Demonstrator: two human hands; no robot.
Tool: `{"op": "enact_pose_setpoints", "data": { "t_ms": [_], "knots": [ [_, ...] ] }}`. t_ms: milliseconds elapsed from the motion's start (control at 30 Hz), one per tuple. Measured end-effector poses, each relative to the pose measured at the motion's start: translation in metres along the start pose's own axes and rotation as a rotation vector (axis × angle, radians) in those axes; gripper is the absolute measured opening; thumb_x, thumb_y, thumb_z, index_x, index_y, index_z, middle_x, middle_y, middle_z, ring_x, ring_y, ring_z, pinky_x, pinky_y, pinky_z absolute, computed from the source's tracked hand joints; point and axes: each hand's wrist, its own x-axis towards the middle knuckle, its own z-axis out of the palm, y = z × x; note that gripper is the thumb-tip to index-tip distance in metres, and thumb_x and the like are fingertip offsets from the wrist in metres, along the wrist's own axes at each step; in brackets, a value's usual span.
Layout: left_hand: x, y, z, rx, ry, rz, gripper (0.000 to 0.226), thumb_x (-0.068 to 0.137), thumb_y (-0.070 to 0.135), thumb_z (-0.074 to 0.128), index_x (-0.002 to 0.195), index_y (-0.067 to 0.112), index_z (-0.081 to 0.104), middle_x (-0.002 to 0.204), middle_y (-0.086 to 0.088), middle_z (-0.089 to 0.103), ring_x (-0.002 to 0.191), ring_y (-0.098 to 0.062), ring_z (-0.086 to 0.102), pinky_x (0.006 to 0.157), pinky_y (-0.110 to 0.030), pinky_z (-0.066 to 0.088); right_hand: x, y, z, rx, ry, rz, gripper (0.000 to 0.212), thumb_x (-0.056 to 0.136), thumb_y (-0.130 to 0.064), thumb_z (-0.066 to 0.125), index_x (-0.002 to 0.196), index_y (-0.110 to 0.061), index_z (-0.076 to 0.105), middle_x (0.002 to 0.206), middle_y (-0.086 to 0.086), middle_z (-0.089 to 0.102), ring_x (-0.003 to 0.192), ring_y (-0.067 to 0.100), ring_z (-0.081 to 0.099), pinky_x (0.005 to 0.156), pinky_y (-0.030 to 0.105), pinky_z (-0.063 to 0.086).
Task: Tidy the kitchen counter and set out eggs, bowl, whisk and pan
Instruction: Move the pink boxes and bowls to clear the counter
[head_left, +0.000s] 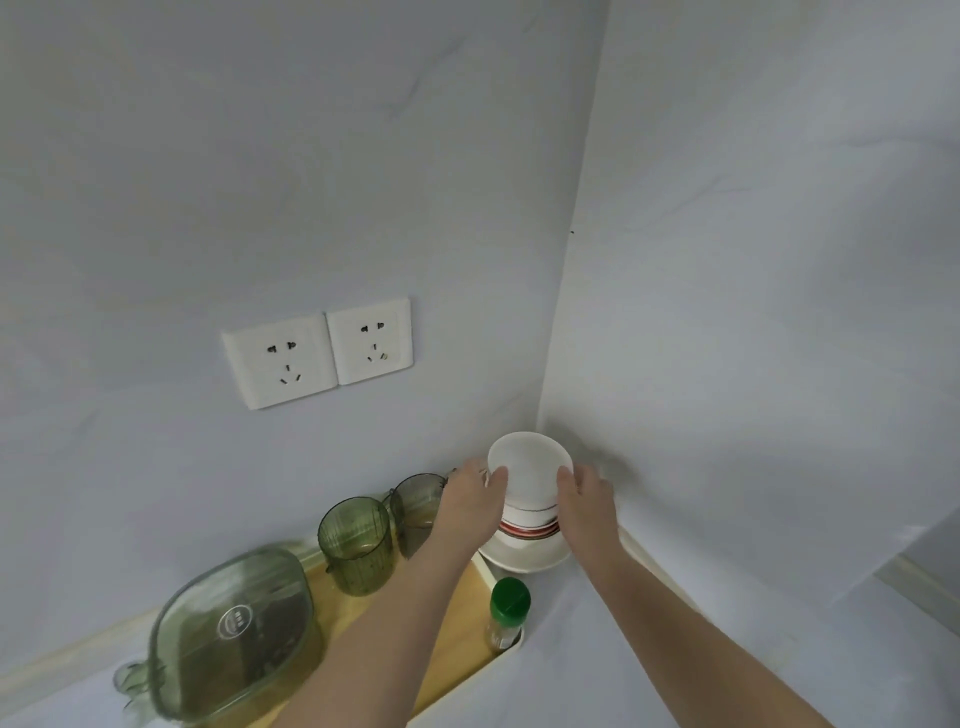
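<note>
White bowl (530, 460), one of them, is sitting on top of a stack tucked into the corner where the two pale walls are meeting. It is round, smooth and matte. Under it, red-banded bowls (527, 527) are nesting too tightly to count, and one wider white dish (524, 556) is carrying the lot.

Two ribbed green glass cups (356, 543) are standing just beside the stack on a wooden tray (452, 639). One rounded-square green glass container (234, 629) is lying further along the tray under a clear lid. One small bottle (508, 613) with a green cap is standing upright at the tray's near edge. Two white sockets (280, 361) are sitting side by side on the wall.

Left hand (470, 499) and right hand (587, 501) are both cupping the top bowl, one on each side. The fingers are curling round its rim and the thumbs are pressing the near edge.
</note>
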Motion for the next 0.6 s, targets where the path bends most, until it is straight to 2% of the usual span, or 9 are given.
{"op": "enact_pose_setpoints", "data": {
  "t_ms": [67, 133, 167, 233, 300, 367, 467, 600],
  "knots": [
    [-0.024, -0.011, -0.012, -0.065, 0.044, 0.082, 0.027, 0.099, 0.033, 0.042, 0.112, 0.013, 0.056, 0.104, 0.000, 0.060, 0.104, -0.025, 0.056, 0.074, -0.027, 0.040, -0.021, -0.007, -0.003, -0.034, 0.099, -0.064, 0.036, 0.097, -0.029, 0.042, 0.126, -0.010, 0.052, 0.118, 0.013, 0.053, 0.113, 0.031, 0.046, 0.092, 0.038, 0.038],
    [-0.054, -0.025, -0.028, -0.109, 0.081, 0.123, 0.015, 0.098, 0.030, 0.043, 0.089, 0.024, 0.055, 0.084, 0.010, 0.052, 0.086, -0.019, 0.054, 0.067, -0.026, 0.041, -0.050, -0.020, -0.004, 0.000, 0.140, -0.137, 0.041, 0.098, -0.026, 0.044, 0.135, -0.010, 0.048, 0.126, 0.012, 0.051, 0.121, 0.028, 0.044, 0.098, 0.037, 0.036],
    [-0.070, -0.032, -0.035, -0.133, 0.095, 0.127, 0.013, 0.098, 0.029, 0.044, 0.092, 0.026, 0.055, 0.087, 0.011, 0.053, 0.087, -0.015, 0.053, 0.070, -0.027, 0.044, -0.065, -0.026, -0.003, 0.047, 0.123, -0.163, 0.041, 0.098, -0.025, 0.044, 0.136, -0.010, 0.046, 0.130, 0.011, 0.049, 0.124, 0.027, 0.043, 0.100, 0.035, 0.035],
    [-0.104, -0.052, -0.055, -0.170, 0.146, 0.099, 0.020, 0.098, 0.028, 0.045, 0.114, 0.024, 0.057, 0.105, 0.011, 0.057, 0.099, -0.009, 0.053, 0.081, -0.022, 0.040, -0.098, -0.041, 0.002, 0.169, 0.046, -0.201, 0.038, 0.098, -0.023, 0.045, 0.134, -0.012, 0.047, 0.133, 0.008, 0.045, 0.123, 0.022, 0.043, 0.100, 0.029, 0.034],
    [-0.133, -0.070, -0.074, -0.203, 0.190, 0.075, 0.026, 0.098, 0.026, 0.047, 0.120, 0.019, 0.059, 0.112, 0.007, 0.062, 0.102, -0.010, 0.057, 0.082, -0.019, 0.040, -0.131, -0.053, 0.010, 0.240, -0.032, -0.256, 0.036, 0.098, -0.025, 0.046, 0.131, -0.012, 0.049, 0.127, 0.002, 0.045, 0.118, 0.017, 0.046, 0.100, 0.028, 0.036],
    [-0.163, -0.085, -0.092, -0.234, 0.239, 0.072, 0.024, 0.098, 0.025, 0.048, 0.117, 0.020, 0.062, 0.107, 0.008, 0.064, 0.098, -0.007, 0.059, 0.079, -0.014, 0.043, -0.167, -0.064, 0.017, 0.243, -0.106, -0.322, 0.033, 0.098, -0.023, 0.047, 0.129, -0.013, 0.051, 0.122, -0.003, 0.047, 0.118, 0.015, 0.048, 0.102, 0.030, 0.038],
    [-0.233, -0.114, -0.134, -0.292, 0.360, 0.055, 0.017, 0.097, 0.020, 0.050, 0.105, 0.025, 0.064, 0.099, 0.016, 0.065, 0.093, -0.002, 0.059, 0.077, -0.007, 0.042, -0.241, -0.082, 0.034, 0.260, -0.262, -0.388, 0.028, 0.098, -0.017, 0.048, 0.125, -0.016, 0.054, 0.121, -0.004, 0.054, 0.111, 0.009, 0.052, 0.093, 0.021, 0.039],
    [-0.327, -0.149, -0.175, -0.338, 0.473, 0.013, 0.020, 0.096, 0.019, 0.050, 0.096, 0.034, 0.062, 0.098, 0.016, 0.067, 0.095, -0.004, 0.062, 0.084, -0.023, 0.049, -0.335, -0.099, 0.049, 0.285, -0.484, -0.453, 0.024, 0.098, -0.018, 0.048, 0.120, -0.022, 0.056, 0.117, -0.014, 0.057, 0.106, -0.007, 0.053, 0.084, 0.010, 0.040]
  ]
}}
